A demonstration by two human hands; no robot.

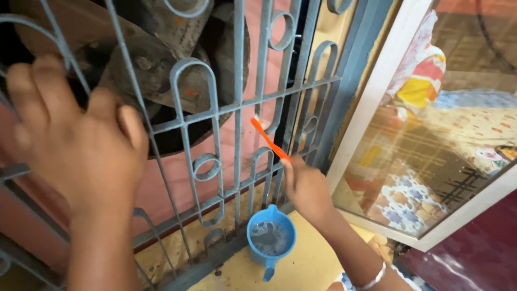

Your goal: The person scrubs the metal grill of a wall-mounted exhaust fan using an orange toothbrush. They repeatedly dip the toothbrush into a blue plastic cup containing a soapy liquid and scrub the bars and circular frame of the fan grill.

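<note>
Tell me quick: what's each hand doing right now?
Left hand: open, fingers spread, resting on the grey-blue metal window grille.
Right hand: closed on the orange plastic toothbrush, bristles against the grille.

Left hand [75,143] spread, raised; right hand [306,186] fisted, arm outstretched.
</note>
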